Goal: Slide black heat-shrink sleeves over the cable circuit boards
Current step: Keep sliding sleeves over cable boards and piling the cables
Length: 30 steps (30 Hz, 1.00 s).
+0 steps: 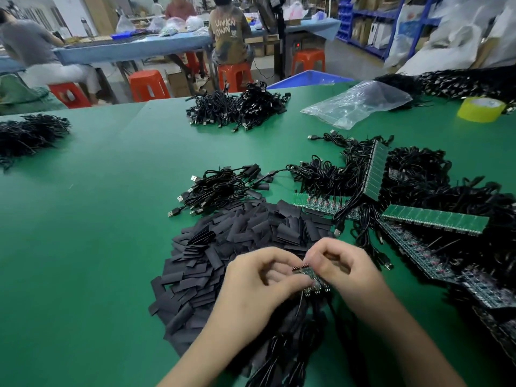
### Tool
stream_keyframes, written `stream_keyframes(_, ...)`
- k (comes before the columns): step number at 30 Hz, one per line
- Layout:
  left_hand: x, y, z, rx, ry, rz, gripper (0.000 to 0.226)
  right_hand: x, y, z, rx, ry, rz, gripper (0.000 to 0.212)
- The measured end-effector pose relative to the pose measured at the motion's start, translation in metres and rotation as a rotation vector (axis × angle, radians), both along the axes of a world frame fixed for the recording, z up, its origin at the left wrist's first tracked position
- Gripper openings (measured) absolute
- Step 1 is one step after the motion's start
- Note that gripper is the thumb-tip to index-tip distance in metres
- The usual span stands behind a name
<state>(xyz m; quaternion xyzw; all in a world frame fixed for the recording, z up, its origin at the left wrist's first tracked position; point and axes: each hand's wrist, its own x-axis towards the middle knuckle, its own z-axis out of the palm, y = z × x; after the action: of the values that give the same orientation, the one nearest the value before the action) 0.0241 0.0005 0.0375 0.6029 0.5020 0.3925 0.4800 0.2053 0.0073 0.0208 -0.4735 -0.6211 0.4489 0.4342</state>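
Note:
Both hands meet low in the middle of the view over a heap of flat black heat-shrink sleeves (pixel 240 238). My left hand (pixel 259 286) and my right hand (pixel 343 266) pinch a small strip of joined circuit boards (pixel 312 277) between their fingertips. Black cables hang down from the strip toward me. Panels of green circuit boards (pixel 435 219) with black cables attached lie to the right. A small bundle of cables with sleeves fitted (pixel 223 188) lies beyond the heap.
On the green table (pixel 97 219) lie more black cable piles, one at the far middle (pixel 240 107) and one at the left edge (pixel 28 135). A clear plastic bag (pixel 360 104) and a yellow tape roll (pixel 480 108) sit at the far right. People sit on orange stools at a bench behind.

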Motion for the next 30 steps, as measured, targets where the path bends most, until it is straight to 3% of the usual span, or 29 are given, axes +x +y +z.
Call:
stream_keyframes(2, -0.006, 0.002, -0.001, -0.048, -0.109, 0.018, 0.021, -0.002, -0.002, 0.002, -0.042, 0.041, 0.112, 0.025)
stream_keyframes(6, -0.010, 0.000, -0.004, -0.115, -0.215, 0.006, 0.023, -0.002, -0.002, 0.001, -0.066, 0.115, 0.112, 0.021)
stream_keyframes(10, -0.010, -0.003, -0.010, -0.088, -0.221, 0.006, 0.023, -0.002, -0.001, 0.001, -0.061, 0.126, 0.090, 0.021)
stream_keyframes(15, -0.013, -0.004, -0.010, -0.093, -0.260, -0.013, 0.001, -0.009, -0.002, -0.001, -0.119, 0.246, 0.101, 0.015)
stream_keyframes(21, -0.014, -0.003, -0.008, -0.181, -0.372, -0.060, 0.010, -0.009, -0.002, 0.000, -0.276, 0.353, 0.176, 0.019)
stream_keyframes(23, -0.016, -0.002, -0.007, -0.186, -0.382, -0.063, 0.010, 0.002, -0.001, 0.002, -0.315, 0.301, 0.199, 0.026)
stream_keyframes(26, -0.023, 0.001, -0.002, -0.169, -0.383, -0.039, 0.007, 0.024, 0.002, 0.005, -0.265, 0.063, 0.215, 0.029)
stream_keyframes(30, -0.029, 0.006, 0.015, -0.042, -0.240, -0.076, 0.012, 0.027, 0.003, 0.006, -0.106, -0.211, 0.211, 0.031)
